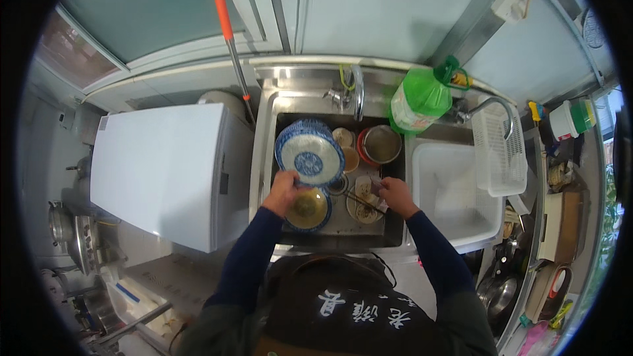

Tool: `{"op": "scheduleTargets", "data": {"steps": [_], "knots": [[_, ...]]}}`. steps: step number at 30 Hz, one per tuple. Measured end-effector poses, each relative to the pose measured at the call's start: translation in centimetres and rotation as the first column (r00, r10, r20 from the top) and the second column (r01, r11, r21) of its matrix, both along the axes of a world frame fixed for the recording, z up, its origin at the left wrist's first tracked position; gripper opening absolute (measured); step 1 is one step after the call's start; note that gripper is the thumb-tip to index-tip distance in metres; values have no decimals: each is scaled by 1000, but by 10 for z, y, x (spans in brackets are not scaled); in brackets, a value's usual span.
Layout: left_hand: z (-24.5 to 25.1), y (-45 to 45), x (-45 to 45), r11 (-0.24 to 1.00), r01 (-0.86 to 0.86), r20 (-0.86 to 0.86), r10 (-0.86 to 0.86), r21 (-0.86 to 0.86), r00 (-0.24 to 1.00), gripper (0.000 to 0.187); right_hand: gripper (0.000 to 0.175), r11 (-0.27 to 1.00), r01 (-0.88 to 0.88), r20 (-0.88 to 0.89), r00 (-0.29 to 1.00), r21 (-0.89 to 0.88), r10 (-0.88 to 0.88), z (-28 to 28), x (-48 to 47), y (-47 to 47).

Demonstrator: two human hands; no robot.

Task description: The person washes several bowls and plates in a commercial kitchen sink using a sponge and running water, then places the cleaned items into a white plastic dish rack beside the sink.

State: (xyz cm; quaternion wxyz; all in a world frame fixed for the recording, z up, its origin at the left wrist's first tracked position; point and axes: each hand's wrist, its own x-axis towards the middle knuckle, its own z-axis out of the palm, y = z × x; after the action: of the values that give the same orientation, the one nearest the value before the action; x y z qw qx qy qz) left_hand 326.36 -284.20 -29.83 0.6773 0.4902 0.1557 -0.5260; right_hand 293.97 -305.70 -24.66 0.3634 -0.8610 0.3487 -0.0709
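Inside the left basin of a stainless steel sink [267, 158], my left hand [284, 192] grips the near rim of a blue-and-white patterned dish [319, 160] on top of a stack. Just below my fingers is a blue-rimmed bowl [307, 209] with yellowish liquid in it. My right hand [399, 197] pinches a thin pale item [378, 184], too small to name, above the basin's right side. Beside it, chopsticks [365, 202] lie across a plate with food scraps [367, 215]. Small bowls [350, 159] and a round metal pot [382, 144] stand farther back.
A chrome faucet [359, 94] overhangs the back of the basin. A green plastic jug [420, 101] stands behind, right of it. A white plastic tub [455, 193] and a white slotted basket [499, 148] are to the right. A white box-shaped appliance [158, 173] borders the left side.
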Motion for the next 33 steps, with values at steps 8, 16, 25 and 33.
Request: {"op": "scheduleTargets", "data": {"steps": [8,16,25,33], "knots": [[-53,-31,24,956,-42,141,1,291,990,12,14,443,292,-149,933,848,-329,-31,-67,97],[-84,32,-20,872,-104,639,-263,478,723,18,32,-200,-21,-134,673,980,-727,-39,-82,97],[-210,42,-180,201,45,201,-880,979,-431,30,39,-349,-109,-144,767,931,-625,-51,-81,96],[-157,62,-165,179,320,282,-908,930,-311,26,35,26,115,-90,883,993,-462,-48,-79,100]]}}
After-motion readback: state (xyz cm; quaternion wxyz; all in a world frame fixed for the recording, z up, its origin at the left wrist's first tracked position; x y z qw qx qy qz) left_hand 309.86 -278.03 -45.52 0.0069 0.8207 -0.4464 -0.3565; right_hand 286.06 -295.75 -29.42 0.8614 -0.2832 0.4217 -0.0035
